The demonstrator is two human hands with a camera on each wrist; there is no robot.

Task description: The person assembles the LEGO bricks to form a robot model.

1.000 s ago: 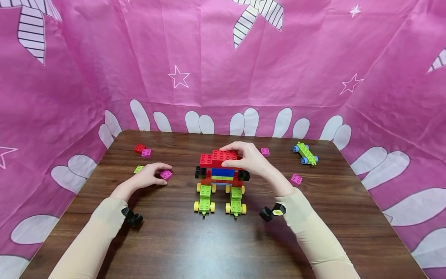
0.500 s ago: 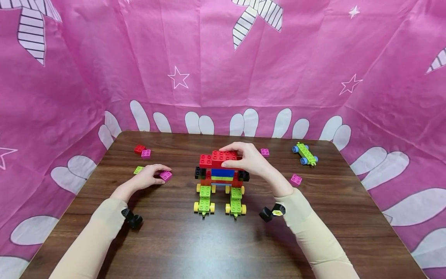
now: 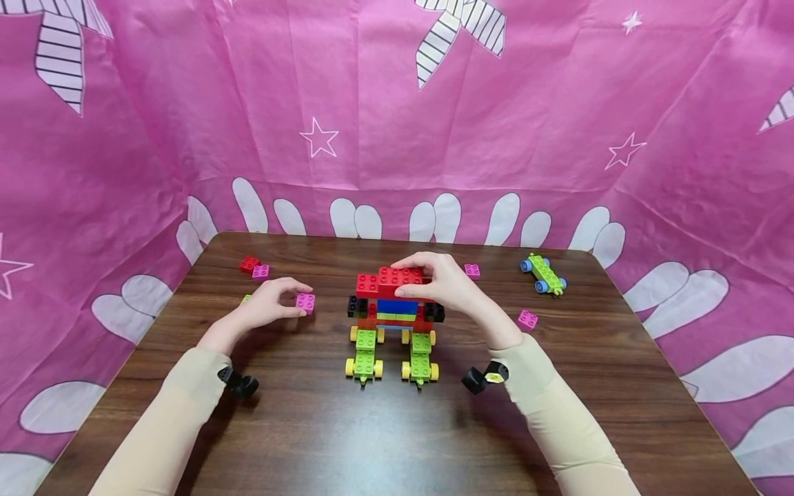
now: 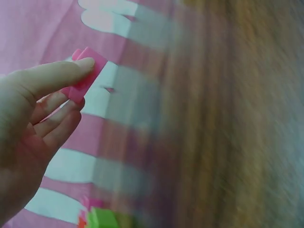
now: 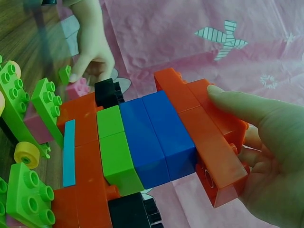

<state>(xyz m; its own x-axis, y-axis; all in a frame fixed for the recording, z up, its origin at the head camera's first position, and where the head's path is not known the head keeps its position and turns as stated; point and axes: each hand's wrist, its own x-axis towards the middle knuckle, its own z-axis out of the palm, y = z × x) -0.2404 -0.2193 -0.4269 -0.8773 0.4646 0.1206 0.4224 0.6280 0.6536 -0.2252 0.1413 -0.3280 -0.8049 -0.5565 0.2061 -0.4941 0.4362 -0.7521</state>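
Between thumb and fingers my left hand [image 3: 273, 303] pinches a pink toy brick [image 3: 305, 303], raised above the table; the left wrist view shows the thumb on one side of the brick [image 4: 89, 78]. My right hand [image 3: 449, 282] grips the red top brick [image 3: 400, 277] of a built brick figure. That figure has a blue middle [image 5: 154, 137], a lime layer [image 5: 116, 149], black bricks at its sides [image 3: 356, 306] and two lime wheeled bases with yellow wheels [image 3: 364, 362]. In the head view the fingers behind the red brick are hidden.
At the back left lie a red brick [image 3: 249, 264] and a pink brick [image 3: 261, 272]. A lime brick [image 3: 246, 298] is partly hidden by the left hand. Right of the figure are two pink bricks [image 3: 528, 318] and a lime car base with blue wheels [image 3: 542, 274].
My left hand has lifted the pink brick and moved slightly right and away, turning the brick's studs toward the head camera. The right hand and the figure have stayed put.
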